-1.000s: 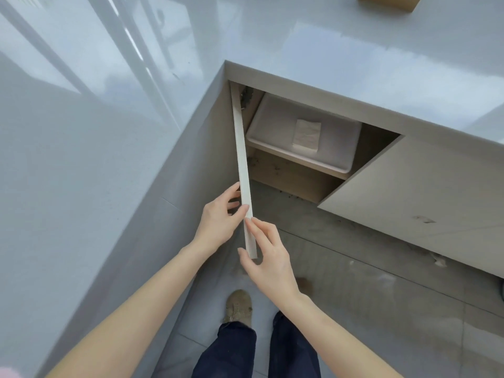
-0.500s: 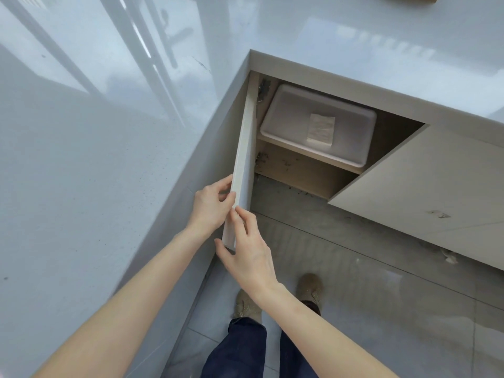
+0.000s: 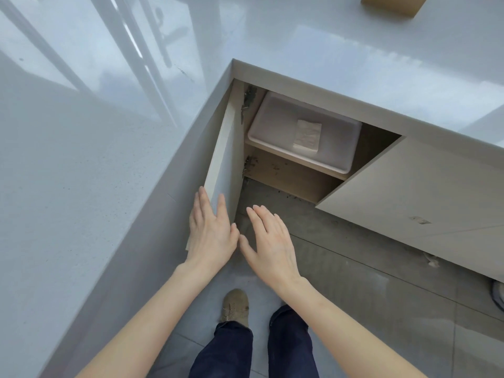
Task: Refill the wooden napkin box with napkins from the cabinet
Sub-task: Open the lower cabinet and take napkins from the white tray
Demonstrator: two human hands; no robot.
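Under the grey counter the cabinet stands open, its left door [image 3: 226, 156] swung far out against the counter side. On the shelf inside sits a white lidded bin [image 3: 275, 129] with a small stack of napkins [image 3: 306, 136] lying on top of it. My left hand [image 3: 210, 233] rests flat with straight fingers on the door's lower edge. My right hand [image 3: 268, 241] hovers just beside it with fingers spread, holding nothing. A corner of the wooden napkin box [image 3: 391, 4] shows on the counter at the top edge.
The glossy grey countertop [image 3: 109, 132] wraps round the corner at left and back. The right cabinet door [image 3: 425, 203] is open and angles out over the tiled floor [image 3: 368, 296]. My legs and a brown shoe [image 3: 236, 308] are below the hands.
The left door has swung further open toward the counter side. Both hands have let go of its edge; the left now lies flat on it and the right has come off.
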